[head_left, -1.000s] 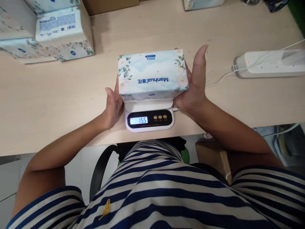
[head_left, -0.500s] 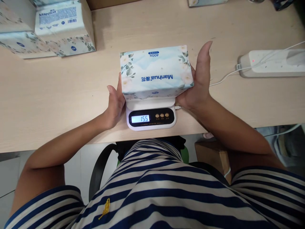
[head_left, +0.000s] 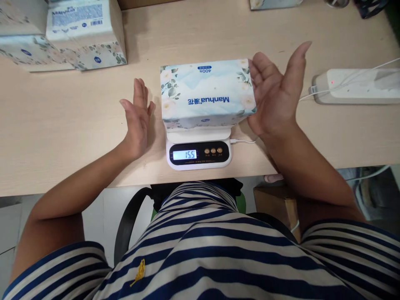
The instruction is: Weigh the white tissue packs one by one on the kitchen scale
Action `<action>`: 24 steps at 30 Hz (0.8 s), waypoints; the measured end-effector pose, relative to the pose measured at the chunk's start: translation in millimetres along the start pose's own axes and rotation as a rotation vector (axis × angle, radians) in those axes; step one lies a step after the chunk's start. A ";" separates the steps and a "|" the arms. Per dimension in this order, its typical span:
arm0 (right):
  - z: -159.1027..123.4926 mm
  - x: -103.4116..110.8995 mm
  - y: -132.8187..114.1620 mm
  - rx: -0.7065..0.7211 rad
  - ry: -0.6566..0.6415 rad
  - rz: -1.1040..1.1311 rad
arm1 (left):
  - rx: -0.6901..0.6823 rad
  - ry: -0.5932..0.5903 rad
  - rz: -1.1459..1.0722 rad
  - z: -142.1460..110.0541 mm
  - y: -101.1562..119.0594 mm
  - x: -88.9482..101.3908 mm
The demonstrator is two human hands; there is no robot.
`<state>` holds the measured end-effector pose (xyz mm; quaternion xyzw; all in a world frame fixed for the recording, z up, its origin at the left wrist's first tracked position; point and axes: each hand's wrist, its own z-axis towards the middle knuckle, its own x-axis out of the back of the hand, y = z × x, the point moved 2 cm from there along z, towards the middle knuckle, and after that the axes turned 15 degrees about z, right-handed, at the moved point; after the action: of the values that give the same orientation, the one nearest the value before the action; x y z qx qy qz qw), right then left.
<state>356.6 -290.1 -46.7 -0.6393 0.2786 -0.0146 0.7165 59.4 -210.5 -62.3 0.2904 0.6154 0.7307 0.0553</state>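
A pack of tissues [head_left: 208, 89], pale blue with flowers and the word Manhua upside down to me, rests on a white digital scale [head_left: 200, 163]. The lit display reads about 15.5. To the left of the pack, my left hand [head_left: 137, 118] is held apart from it, fingers open and empty. My right hand [head_left: 276, 96] lies at the pack's right side, palm turned up and thumb spread. Its fingers are partly behind the pack's edge; whether they touch it I cannot tell. The pack hides most of the scale's platform.
More tissue packs [head_left: 84, 33] are stacked at the back left, and part of another pack [head_left: 275, 3] shows at the far edge. A white power strip [head_left: 353, 86] with cables lies on the right. Below the table's front edge stands a cardboard box [head_left: 275, 208].
Both hands have moved outward from the pack, the left hand leftward and the right hand rightward, its fingers opening. The pack stays on the scale and the display still reads about 15.5.
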 end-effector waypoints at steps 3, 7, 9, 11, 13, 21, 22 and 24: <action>10.8 15.7 -0.7 0.013 0.086 0.003 | -0.033 0.019 0.053 7.7 -5.7 19.2; 11.7 19.6 -7.8 0.041 0.071 -0.059 | 0.000 0.062 0.078 14.9 -7.6 32.4; 8.9 18.7 -11.3 0.044 0.056 -0.070 | 0.026 0.089 0.098 17.2 -9.0 33.6; 6.6 18.3 -13.4 0.047 0.042 -0.079 | 0.032 0.099 0.116 19.2 -12.6 33.2; 5.9 18.9 -13.6 0.057 0.035 -0.091 | 0.008 0.103 0.117 21.2 -18.1 33.1; 6.1 14.3 -10.9 0.046 0.098 -0.062 | 0.017 0.082 0.069 26.3 -28.1 35.6; 5.4 12.6 -11.7 0.040 0.104 -0.056 | 0.027 0.075 0.063 26.0 -27.0 35.4; 4.3 10.1 -12.9 0.024 0.109 -0.050 | 0.031 0.071 0.058 25.1 -24.9 35.1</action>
<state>371.2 -292.4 -38.5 -0.6356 0.3010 -0.0706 0.7074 35.9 -167.5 -71.2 0.2829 0.6194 0.7323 0.0079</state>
